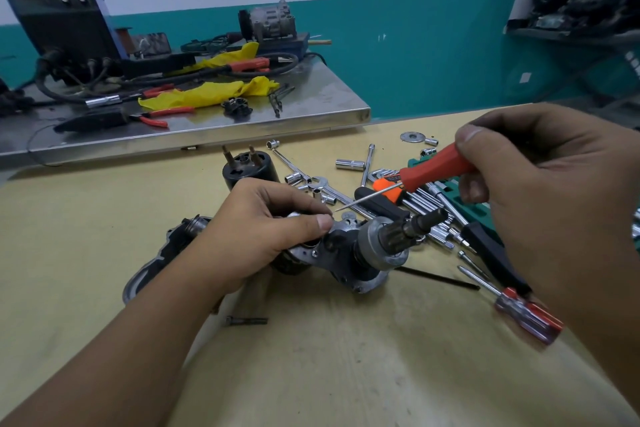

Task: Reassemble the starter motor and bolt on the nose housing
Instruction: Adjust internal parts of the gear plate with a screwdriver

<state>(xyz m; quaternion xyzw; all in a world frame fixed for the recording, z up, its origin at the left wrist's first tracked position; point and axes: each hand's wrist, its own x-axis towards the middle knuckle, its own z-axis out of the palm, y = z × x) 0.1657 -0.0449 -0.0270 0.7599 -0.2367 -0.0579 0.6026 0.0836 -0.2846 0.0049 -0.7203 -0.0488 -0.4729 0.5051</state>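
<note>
Both hands busy: left hand (263,229) grips starter motor (367,250), right hand (540,191) grips red pick (408,180) (seating small part, needs steady tip).

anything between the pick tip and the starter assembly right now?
Nothing visible. The right hand holds the red-handled pick; its tip hangs in open air just short of the left hand's thumb and forefinger, which grip the top of the starter assembly. Those fingers cover whatever lies under them.

Red-handled screwdriver (434,168), yellow tabletop (311,357), grey metal starter motor (363,250), seemingly black solenoid (251,168).
</note>
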